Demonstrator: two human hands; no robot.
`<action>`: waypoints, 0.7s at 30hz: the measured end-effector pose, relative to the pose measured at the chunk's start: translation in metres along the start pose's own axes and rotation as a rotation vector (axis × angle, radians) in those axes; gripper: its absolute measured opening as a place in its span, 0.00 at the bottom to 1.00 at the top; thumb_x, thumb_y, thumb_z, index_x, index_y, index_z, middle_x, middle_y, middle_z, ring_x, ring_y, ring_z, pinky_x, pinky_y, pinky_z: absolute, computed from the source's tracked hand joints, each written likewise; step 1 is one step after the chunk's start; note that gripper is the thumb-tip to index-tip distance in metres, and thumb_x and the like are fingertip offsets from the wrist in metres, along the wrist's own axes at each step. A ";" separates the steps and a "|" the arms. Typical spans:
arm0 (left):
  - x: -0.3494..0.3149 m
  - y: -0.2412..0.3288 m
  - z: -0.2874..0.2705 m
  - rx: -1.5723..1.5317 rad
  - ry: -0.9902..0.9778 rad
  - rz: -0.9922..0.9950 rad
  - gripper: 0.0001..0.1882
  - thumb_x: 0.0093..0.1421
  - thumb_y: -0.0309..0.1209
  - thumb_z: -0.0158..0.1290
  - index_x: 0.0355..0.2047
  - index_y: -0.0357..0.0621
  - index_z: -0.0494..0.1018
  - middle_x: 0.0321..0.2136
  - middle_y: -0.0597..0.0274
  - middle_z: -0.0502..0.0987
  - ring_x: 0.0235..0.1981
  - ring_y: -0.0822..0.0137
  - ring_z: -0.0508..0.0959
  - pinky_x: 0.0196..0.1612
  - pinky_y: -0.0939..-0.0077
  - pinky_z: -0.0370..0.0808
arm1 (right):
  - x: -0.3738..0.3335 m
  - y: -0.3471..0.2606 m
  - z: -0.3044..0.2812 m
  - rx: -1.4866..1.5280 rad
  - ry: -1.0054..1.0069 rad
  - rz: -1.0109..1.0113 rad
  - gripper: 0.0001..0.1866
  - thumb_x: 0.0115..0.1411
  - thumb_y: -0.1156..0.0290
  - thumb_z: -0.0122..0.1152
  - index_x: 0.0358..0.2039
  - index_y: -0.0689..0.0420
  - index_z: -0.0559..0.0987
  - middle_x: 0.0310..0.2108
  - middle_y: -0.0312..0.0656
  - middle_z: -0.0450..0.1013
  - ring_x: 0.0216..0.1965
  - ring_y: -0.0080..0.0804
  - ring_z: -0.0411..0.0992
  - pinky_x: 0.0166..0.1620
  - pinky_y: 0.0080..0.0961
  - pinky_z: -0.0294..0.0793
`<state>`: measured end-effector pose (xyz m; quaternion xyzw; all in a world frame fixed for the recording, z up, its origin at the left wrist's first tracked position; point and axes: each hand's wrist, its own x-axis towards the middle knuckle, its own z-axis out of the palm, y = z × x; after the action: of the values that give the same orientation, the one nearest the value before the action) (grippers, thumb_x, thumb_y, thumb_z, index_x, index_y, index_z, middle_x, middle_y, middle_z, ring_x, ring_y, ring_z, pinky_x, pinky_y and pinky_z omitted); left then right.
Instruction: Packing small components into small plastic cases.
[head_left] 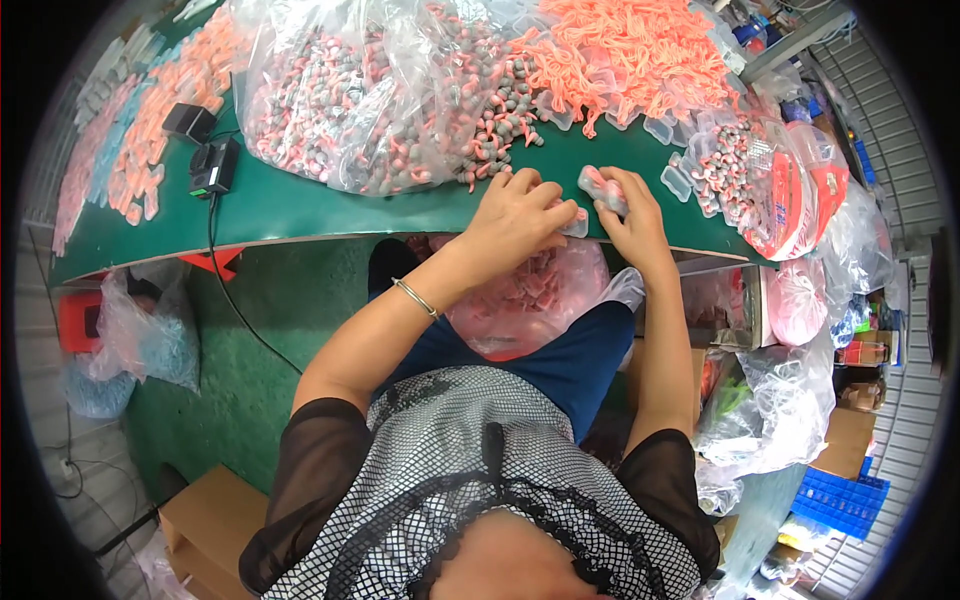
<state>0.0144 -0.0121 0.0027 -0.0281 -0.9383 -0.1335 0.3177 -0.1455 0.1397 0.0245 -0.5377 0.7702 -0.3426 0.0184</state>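
Note:
My left hand (pixel 515 215), with a bangle on its wrist, is at the table's front edge. Its curled fingers close on a small clear plastic case (pixel 576 224) with something pink inside, mostly hidden by the fingers. Just to the right, my right hand (pixel 635 215) grips another small clear case (pixel 602 188), which holds pink-and-grey pieces. The two cases are close together. Beyond my left hand, loose pink-and-grey plug-like pieces (pixel 495 150) spill beside a large clear bag (pixel 340 120) full of the same pieces.
Orange cords (pixel 640 60) are heaped at the back of the green table (pixel 310 210). Several clear cases (pixel 677 178) and a red-and-white bag (pixel 795 195) lie at right. Black devices (pixel 212 165) trail a cable at left. A pink-filled bag (pixel 525 300) is below the table edge.

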 end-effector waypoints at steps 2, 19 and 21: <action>-0.003 0.001 0.001 -0.012 -0.010 0.008 0.21 0.43 0.40 0.65 0.38 0.55 0.74 0.36 0.69 0.74 0.42 0.61 0.72 0.42 0.63 0.69 | -0.017 -0.008 0.004 0.093 0.147 0.040 0.21 0.51 0.78 0.62 0.48 0.61 0.74 0.43 0.49 0.73 0.43 0.47 0.73 0.47 0.33 0.72; -0.050 0.045 0.001 -0.447 0.011 -0.020 0.20 0.41 0.30 0.65 0.38 0.47 0.78 0.37 0.61 0.77 0.35 0.58 0.76 0.38 0.66 0.73 | -0.113 -0.009 0.050 1.265 0.235 0.496 0.19 0.57 0.72 0.61 0.49 0.63 0.74 0.38 0.38 0.71 0.35 0.18 0.69 0.38 0.18 0.68; -0.080 0.046 0.038 -0.667 -0.149 -0.198 0.20 0.43 0.30 0.66 0.39 0.45 0.78 0.38 0.58 0.78 0.37 0.55 0.77 0.42 0.65 0.74 | -0.123 0.017 0.075 1.159 0.093 0.717 0.18 0.58 0.70 0.61 0.48 0.62 0.75 0.33 0.35 0.71 0.32 0.19 0.68 0.35 0.19 0.68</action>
<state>0.0617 0.0451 -0.0637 -0.0490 -0.8619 -0.4602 0.2072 -0.0779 0.2080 -0.0834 -0.1375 0.5928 -0.6951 0.3827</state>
